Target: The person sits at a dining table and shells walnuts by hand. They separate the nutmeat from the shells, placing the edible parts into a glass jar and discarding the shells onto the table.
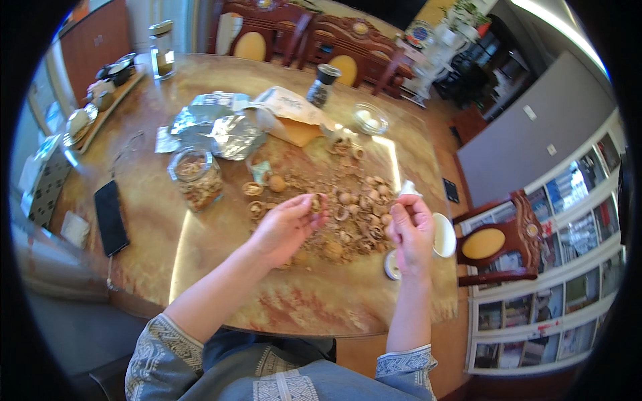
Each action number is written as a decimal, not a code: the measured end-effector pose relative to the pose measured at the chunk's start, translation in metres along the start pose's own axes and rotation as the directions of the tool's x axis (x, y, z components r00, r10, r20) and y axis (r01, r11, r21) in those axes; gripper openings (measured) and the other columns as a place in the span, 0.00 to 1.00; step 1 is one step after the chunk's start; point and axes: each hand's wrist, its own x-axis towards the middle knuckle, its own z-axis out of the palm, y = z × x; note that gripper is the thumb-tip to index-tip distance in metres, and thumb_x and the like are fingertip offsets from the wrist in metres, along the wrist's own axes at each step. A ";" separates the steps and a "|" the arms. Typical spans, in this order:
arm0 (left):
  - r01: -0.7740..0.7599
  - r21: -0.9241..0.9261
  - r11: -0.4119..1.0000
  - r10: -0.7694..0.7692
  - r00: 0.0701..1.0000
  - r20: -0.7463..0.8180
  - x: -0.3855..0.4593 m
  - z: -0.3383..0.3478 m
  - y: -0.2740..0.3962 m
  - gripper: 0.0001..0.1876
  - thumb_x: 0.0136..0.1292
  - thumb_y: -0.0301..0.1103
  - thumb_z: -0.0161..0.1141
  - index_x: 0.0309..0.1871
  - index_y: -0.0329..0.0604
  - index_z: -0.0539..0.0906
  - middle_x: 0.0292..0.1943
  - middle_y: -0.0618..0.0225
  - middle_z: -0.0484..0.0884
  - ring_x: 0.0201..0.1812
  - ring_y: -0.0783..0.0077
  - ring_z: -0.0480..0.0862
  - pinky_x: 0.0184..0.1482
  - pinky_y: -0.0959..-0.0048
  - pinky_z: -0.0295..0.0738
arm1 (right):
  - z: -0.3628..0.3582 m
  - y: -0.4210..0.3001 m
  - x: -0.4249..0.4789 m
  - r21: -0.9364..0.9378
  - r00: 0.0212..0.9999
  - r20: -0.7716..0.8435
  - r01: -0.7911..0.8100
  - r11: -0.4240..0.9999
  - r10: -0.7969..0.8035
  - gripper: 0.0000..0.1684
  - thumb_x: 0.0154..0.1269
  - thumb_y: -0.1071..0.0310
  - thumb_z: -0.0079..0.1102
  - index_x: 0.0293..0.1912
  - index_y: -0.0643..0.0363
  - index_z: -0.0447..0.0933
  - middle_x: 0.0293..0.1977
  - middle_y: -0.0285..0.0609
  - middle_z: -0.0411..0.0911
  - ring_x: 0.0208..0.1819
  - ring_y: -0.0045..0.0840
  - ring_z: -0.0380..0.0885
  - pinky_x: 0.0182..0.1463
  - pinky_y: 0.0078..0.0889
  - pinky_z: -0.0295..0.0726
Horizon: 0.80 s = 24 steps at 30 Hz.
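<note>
Between the thumb and fingers of my left hand is a piece of walnut, held above the table's middle. My right hand is raised at the right edge of a heap of cracked walnut shells; its thumb and fingertips are pinched together, and whether something small is between them cannot be made out. Left of the heap lie a rounded walnut and an opened walnut half. A glass jar with walnut kernels in it stands further left. Shell crumbs are scattered between the hands.
A white cup and a small round lid are by my right wrist. Foil packaging, a paper bag, a grinder jar and a glass bowl stand or lie farther back. A black phone lies at left.
</note>
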 end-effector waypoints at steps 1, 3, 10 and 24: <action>-0.014 -0.015 1.000 0.014 1.000 0.002 -0.001 0.000 0.002 0.12 0.77 0.29 0.54 0.59 0.34 0.77 0.57 0.61 0.80 0.56 0.65 0.81 0.66 0.65 0.77 | -0.019 -0.014 -0.002 -0.151 0.997 -0.068 0.011 0.988 -0.022 0.05 0.71 0.74 0.64 0.45 0.60 0.78 0.31 0.30 0.78 0.25 0.09 0.68 0.26 0.14 0.65; -0.003 0.002 1.000 0.003 1.000 -0.016 -0.003 0.006 0.001 0.12 0.77 0.29 0.54 0.59 0.34 0.77 0.58 0.61 0.80 0.56 0.66 0.81 0.65 0.66 0.77 | -0.065 -0.028 -0.008 -0.388 0.961 -0.239 0.034 0.921 -0.136 0.03 0.71 0.74 0.64 0.43 0.60 0.79 0.33 0.30 0.80 0.30 0.09 0.73 0.35 0.15 0.73; 0.031 0.072 0.997 -0.031 0.999 0.005 -0.004 0.014 0.001 0.12 0.77 0.29 0.55 0.58 0.35 0.78 0.56 0.61 0.82 0.55 0.66 0.81 0.64 0.66 0.77 | -0.174 -0.022 -0.022 -0.858 0.939 -0.250 -0.101 0.504 -0.236 0.06 0.69 0.76 0.62 0.45 0.64 0.81 0.32 0.33 0.81 0.31 0.13 0.74 0.37 0.19 0.75; 0.065 0.045 0.997 -0.066 0.997 0.029 -0.002 0.003 0.002 0.14 0.77 0.29 0.55 0.61 0.35 0.77 0.56 0.62 0.81 0.55 0.67 0.82 0.64 0.67 0.78 | 0.051 0.013 -0.010 -0.742 0.965 0.219 0.259 0.619 -0.142 0.04 0.66 0.75 0.65 0.41 0.60 0.80 0.34 0.38 0.79 0.31 0.22 0.78 0.35 0.25 0.77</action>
